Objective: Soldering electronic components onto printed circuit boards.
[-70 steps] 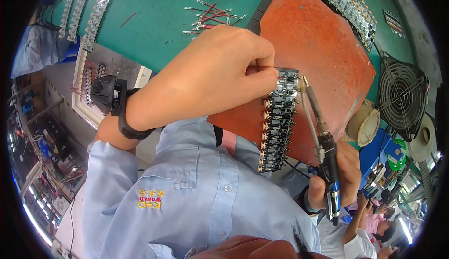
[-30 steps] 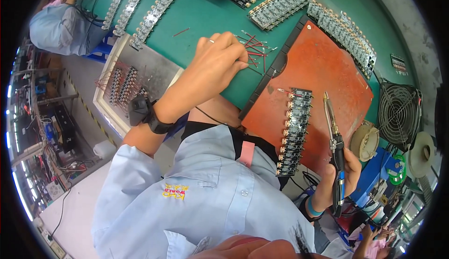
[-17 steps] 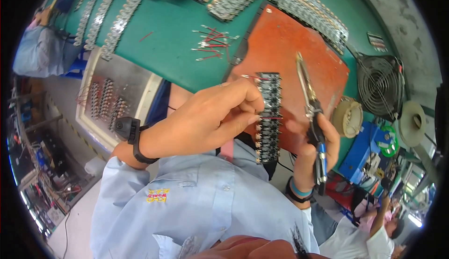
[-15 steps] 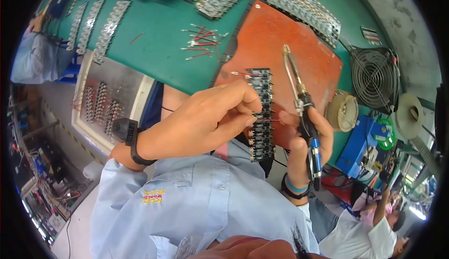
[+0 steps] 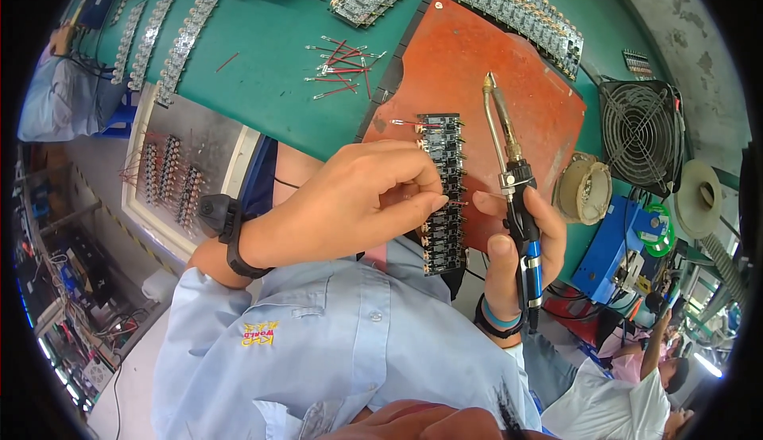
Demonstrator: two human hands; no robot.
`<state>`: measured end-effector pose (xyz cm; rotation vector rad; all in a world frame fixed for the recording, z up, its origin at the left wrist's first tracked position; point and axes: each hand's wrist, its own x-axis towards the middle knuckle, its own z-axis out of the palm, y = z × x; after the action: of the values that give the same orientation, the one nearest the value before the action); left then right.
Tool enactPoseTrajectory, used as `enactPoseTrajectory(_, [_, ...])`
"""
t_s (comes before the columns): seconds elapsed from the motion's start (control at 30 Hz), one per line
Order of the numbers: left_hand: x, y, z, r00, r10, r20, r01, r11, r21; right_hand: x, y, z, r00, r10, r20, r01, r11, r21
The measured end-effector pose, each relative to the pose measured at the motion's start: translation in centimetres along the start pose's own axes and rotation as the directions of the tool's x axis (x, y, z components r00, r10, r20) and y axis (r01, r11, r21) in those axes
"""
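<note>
A black strip of circuit boards point(image 5: 445, 237) lies on the near part of the orange-red mat. Over its middle, my left hand point(image 5: 358, 197) is closed in a pinch on a thin red wire point(image 5: 458, 203), whose end sticks out to the right. Another red wire point(image 5: 405, 123) lies across the strip's far end. In my right hand point(image 5: 502, 277), just right of the strip, is a soldering iron point(image 5: 521, 193) with a blue-and-black handle and a thin side tube. Its tip points away from me above the mat, apart from the strip.
Loose red wires point(image 5: 342, 66) lie in a pile on the green table point(image 5: 262, 98). Finished-looking board strips point(image 5: 509, 19) line the mat's far edge point(image 5: 548, 90). To the right stand a round pot point(image 5: 582, 191), a black fan point(image 5: 642, 131) and a blue device point(image 5: 612, 249). A framed tray point(image 5: 214, 154) holds wired strips.
My left fingertips have shifted slightly right along the red wire, so less of it sticks out. The soldering iron has turned a little in my right hand.
</note>
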<state>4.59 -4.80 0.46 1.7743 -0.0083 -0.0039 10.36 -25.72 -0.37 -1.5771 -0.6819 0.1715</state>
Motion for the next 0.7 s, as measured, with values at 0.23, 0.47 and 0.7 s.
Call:
enactPoseTrajectory(0.23, [0.2,-0.1,-0.2,0.998,-0.026,0.060,0.030,0.998,-0.059,0.2,0.1,0.0,0.999,0.020,0.041,-0.020,1.000,0.001])
enactPoseTrajectory(0.47, [0.3,-0.2,-0.8,0.998,-0.045,0.034,0.046,0.998,-0.045,0.4,0.7,0.0,0.997,-0.014,0.075,0.017,0.999,-0.035])
enactPoseTrajectory(0.7, [2.4,-1.6,-2.5,0.989,0.092,-0.117,-0.047,0.938,0.343,-0.4,0.4,-1.4,0.981,0.091,-0.171,-0.083,0.995,0.052])
